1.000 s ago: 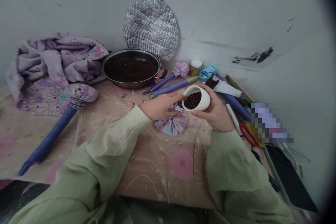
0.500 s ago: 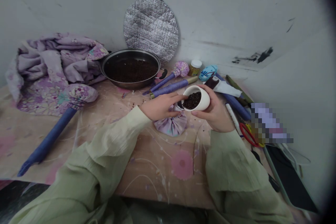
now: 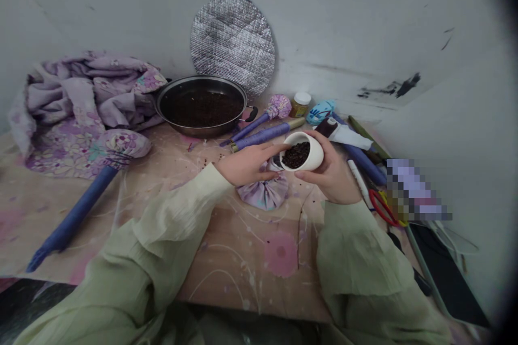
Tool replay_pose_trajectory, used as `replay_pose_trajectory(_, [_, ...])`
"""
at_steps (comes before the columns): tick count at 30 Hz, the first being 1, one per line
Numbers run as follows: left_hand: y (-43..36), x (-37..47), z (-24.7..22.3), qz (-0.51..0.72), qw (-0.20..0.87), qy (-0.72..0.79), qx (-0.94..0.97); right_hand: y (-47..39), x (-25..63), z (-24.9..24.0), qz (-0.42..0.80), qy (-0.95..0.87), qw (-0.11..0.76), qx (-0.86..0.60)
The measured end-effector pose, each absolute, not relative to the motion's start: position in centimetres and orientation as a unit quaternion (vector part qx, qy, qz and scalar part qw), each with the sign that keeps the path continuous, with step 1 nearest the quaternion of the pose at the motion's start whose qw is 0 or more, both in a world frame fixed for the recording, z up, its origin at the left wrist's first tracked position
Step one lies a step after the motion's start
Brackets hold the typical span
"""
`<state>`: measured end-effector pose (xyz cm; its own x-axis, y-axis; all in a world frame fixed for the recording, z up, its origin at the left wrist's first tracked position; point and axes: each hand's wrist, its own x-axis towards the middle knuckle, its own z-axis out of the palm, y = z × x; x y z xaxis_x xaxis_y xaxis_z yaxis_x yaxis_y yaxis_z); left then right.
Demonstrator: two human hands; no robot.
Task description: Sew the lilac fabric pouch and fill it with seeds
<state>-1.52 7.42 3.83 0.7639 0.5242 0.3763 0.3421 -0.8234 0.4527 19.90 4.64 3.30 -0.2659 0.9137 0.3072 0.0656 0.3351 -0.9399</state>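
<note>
My right hand grips a white cup, which is tilted with its mouth to the left. Dark small grains lie inside, up to the lower rim. At that rim, my left hand has its thumb and fingers curved around the neck of a purple fabric pouch. The pouch's gathered, pleated body rests on the table below the cup. Its opening is mostly hidden between the cup and my left fingers; a dark patch shows there.
Behind stands a black pan with dark grains, before a round silvery mat. A blue-handled stick with a floral padded head and bunched floral cloth lie left. Red-handled scissors and a phone are at right.
The grains in the cup have shifted a little, and my left index fingertip has drawn slightly up at the rim. A few more dark specks lie on the tablecloth. Both hands stay in place.
</note>
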Motion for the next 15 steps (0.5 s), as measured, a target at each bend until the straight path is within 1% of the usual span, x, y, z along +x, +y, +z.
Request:
replay_pose_trajectory(9, [7.43,-1.55,3.66,0.262,0.195,0.228,0.917,4.58,19.94,3.35,0.439,-0.662,0.476,-0.377])
replay_pose_trajectory(15, [7.40,-1.53,3.80,0.259,0.185,0.226,0.921,4.62,19.89,3.53,0.433,-0.667,0.472,-0.380])
